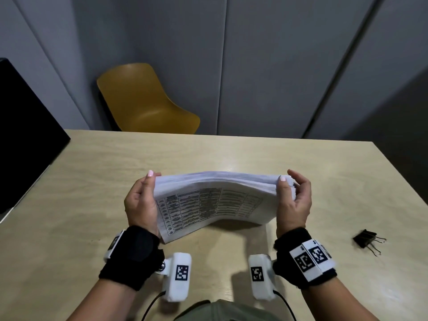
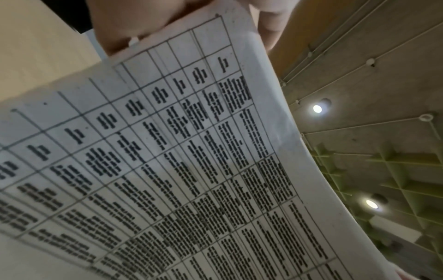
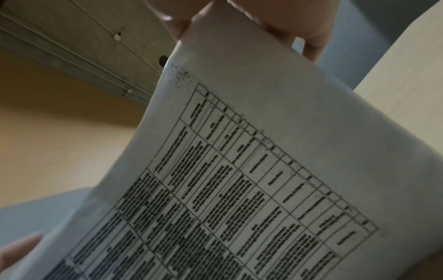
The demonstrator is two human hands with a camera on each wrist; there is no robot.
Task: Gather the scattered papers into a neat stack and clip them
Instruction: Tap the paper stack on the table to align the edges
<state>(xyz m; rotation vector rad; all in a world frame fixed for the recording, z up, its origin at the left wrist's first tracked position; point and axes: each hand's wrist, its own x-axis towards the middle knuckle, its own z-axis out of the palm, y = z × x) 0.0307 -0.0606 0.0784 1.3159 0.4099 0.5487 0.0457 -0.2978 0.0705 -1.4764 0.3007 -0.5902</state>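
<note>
On my far left a black panel (image 1: 25,126) stands at the edge of the light wooden table (image 1: 92,186), and a mustard-yellow chair (image 1: 143,100) sits behind the table's far side. Moving in, my left hand (image 1: 141,202) grips the left end of the paper stack (image 1: 208,200), thumb on the near face and fingers curled over the top edge. I hold the stack upright on its lower long edge on the table, bowed in the middle, with a printed table of text facing me. My right hand (image 1: 293,200) grips the right end, thumb pressed on the near face and fingers wrapped behind. Both wrist views show the printed sheet (image 2: 191,170) (image 3: 239,180) close up. Further right, a black binder clip (image 1: 368,240) lies on the table, well apart from the stack.
</note>
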